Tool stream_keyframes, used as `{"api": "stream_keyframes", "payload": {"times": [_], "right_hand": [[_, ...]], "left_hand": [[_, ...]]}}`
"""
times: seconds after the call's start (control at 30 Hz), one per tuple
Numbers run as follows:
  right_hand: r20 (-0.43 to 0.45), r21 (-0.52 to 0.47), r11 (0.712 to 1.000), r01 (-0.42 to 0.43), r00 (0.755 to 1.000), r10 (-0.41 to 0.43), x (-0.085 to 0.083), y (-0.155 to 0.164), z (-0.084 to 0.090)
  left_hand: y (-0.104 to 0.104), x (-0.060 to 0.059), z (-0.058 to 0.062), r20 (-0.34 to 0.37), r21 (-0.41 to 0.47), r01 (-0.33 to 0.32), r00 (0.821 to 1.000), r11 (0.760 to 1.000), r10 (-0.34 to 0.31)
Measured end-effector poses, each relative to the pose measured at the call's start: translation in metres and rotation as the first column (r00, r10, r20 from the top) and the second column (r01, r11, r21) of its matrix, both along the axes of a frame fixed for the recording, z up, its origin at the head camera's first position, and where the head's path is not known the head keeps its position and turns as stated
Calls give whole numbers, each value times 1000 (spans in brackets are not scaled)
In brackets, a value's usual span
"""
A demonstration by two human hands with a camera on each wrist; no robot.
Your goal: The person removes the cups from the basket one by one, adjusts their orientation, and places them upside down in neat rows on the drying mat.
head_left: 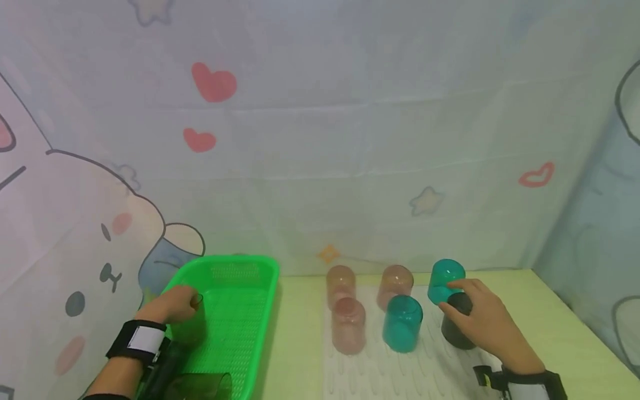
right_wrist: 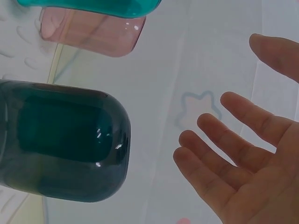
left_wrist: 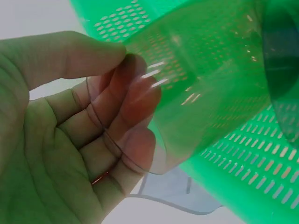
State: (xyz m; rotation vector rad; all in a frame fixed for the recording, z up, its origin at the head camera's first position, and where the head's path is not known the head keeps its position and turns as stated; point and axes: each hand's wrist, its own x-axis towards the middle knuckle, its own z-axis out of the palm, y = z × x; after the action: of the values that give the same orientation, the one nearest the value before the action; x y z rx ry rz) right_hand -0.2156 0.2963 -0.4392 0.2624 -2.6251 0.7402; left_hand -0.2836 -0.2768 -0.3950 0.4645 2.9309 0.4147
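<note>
The left hand (head_left: pixel 170 304) grips a see-through green plastic cup (head_left: pixel 192 325) at the green plastic basket (head_left: pixel 250 322), for putting in. The right hand (head_left: pixel 480 322), fingers spread, reaches over the upside-down dark plastic cup (head_left: pixel 456 333).

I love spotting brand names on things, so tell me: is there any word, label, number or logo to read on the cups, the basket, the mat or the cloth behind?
No readable text in any view.
The backdrop cloth bears only drawn hearts, stars and a cartoon animal.
The green basket, the teal cups, the pink cups, the dark cup and the white mat carry no lettering.
The white patch on the left wristband is blank.
</note>
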Motion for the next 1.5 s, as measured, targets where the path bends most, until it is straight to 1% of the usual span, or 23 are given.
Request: {"api": "stream_keyframes", "payload": {"times": [0.07,0.17,0.2,0.33,0.43,0.5,0.57,0.67,0.73,0.8,0.87,0.97,1.03,1.1,1.2,1.3,1.43,1.5], "right_hand": [[-5,1,1000,4,1000,-4,0,1,1],[-8,3,1000,5,1000,-5,-1,1,1],[-7,3,1000,2,1000,-2,-1,1,1],[-10,8,1000,-4,1000,4,-2,0,0],[-18,10,1000,-8,1000,8,0,0,0],[-23,15,1000,-7,1000,7,0,0,1],[-21,22,1000,-4,1000,5,1,0,2],[-13,32,999,0,1000,0,1,-2,4],[-8,29,1000,-4,1000,5,1,-3,5],[-9,21,1000,-14,1000,15,1,-5,5],[-10,14,1000,-23,1000,23,2,-6,5],[-11,1,999,-32,999,32,4,-8,6],[-14,-11,999,-37,999,37,5,-10,7],[-19,-30,998,-53,998,53,6,-12,8],[-40,-55,994,-94,995,92,8,-17,11],[-49,-84,986,-146,989,143,9,-23,11],[-19,-149,965,-217,976,217,12,-34,10],[-5,-191,950,-249,968,253,14,-40,9]], "left_hand": [[0,3,3,-21,3,2,1000,1000,-2],[4,11,7,-86,10,10,996,1000,-9],[6,14,8,-105,25,5,994,1000,-2],[18,29,16,-197,78,-11,980,997,26],[31,41,24,-271,130,-26,961,991,60],[42,49,28,-331,172,-22,940,985,79],[53,56,30,-388,204,-16,917,979,96],[71,64,30,-436,260,-7,891,966,124],[82,69,29,-447,299,-7,883,954,147],[94,75,26,-441,347,-10,881,938,172],[103,81,23,-430,401,-5,882,916,193],[118,90,19,-387,478,-10,896,879,220],[128,93,15,-361,523,-6,904,852,228],[137,93,11,-346,557,2,910,831,229],[151,90,2,-334,603,27,916,797,222],[166,87,-6,-312,655,58,929,753,200],[186,86,-12,-280,712,95,947,696,156],[196,86,-13,-269,738,112,953,665,137]]}}
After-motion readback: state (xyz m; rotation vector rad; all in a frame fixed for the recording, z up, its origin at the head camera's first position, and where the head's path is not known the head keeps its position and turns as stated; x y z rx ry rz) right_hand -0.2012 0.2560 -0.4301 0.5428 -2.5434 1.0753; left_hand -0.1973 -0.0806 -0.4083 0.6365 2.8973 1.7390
